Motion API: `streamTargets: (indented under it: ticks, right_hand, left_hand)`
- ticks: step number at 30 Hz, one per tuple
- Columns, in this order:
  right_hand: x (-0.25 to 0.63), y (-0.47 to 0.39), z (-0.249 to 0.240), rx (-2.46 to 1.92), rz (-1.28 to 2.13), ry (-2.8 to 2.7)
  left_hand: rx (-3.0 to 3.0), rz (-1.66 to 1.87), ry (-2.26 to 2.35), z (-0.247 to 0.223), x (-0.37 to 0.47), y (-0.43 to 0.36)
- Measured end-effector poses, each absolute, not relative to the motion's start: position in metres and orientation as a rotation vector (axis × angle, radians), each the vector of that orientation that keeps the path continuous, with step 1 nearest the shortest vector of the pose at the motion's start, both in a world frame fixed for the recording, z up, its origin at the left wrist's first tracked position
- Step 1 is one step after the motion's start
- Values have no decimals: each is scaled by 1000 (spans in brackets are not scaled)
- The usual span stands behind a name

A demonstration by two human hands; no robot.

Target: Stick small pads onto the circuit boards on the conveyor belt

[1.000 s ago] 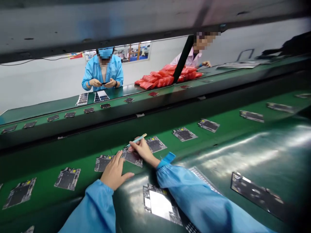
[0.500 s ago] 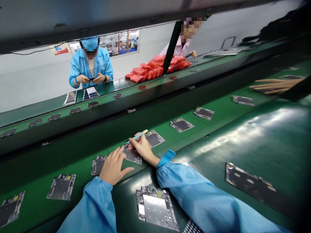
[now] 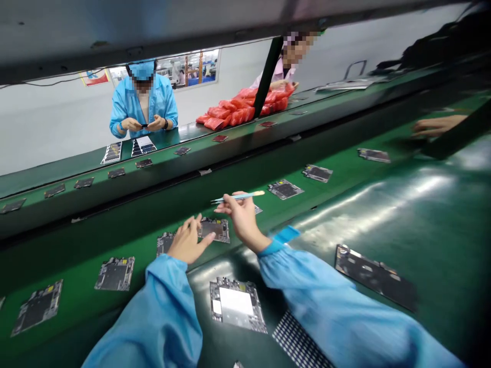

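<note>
My right hand (image 3: 242,216) pinches light-blue tweezers (image 3: 245,196), their thin tips pointing left above the green conveyor belt (image 3: 148,278). Beneath and left of that hand lies a circuit board (image 3: 217,230) with a dark flat middle. My left hand (image 3: 189,240) rests at its left edge, fingers spread and thumb over the board's lower part. Another circuit board (image 3: 164,243) is partly covered by my left hand. Behind my right hand a further board shows only a corner. A circuit board with a bright silver panel (image 3: 236,302) lies on the table in front of me.
More boards (image 3: 284,189) are spaced along the belt. A long dark board (image 3: 374,276) and a dotted sheet (image 3: 303,340) lie on the table (image 3: 307,291). A co-worker's hand (image 3: 439,125) is at the far right; two people work behind, near red bags (image 3: 230,111).
My right hand has lifted the tweezers off the board and moved up and right. My left hand's fingers have shifted slightly right. The co-worker's hand at right has drawn back.
</note>
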State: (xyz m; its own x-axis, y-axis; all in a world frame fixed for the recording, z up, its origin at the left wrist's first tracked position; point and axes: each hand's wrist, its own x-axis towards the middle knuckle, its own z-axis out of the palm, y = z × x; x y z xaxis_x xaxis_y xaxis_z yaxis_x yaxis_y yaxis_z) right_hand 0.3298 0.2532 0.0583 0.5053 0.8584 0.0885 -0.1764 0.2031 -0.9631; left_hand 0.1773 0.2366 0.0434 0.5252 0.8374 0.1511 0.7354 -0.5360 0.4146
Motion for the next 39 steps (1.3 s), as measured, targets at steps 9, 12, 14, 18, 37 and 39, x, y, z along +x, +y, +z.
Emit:
streamTargets:
  ticks: [9,12,14,18,37,39]
  right_hand:
    - [283,87,75,-978,1401,-1250]
    - [256,68,44,-941,1372,-1455]
    - [240,67,28,-908,1285,-1571]
    - [225,72,13,-867,1210,-1663]
    - [225,70,4,-846,1265,-1657]
    - [224,71,5,-870,1306,-1622]
  left_hand:
    - [2038,835,1704,44,50,57]
    - [2129,870,1701,13,39,21]
    - [2214,899,1660,0,40,18]
    - [2333,924,1599,-6,51,30]
    - [2240,1015,1676,3,62,33]
    - [2187,1022,1689,4,62,33]
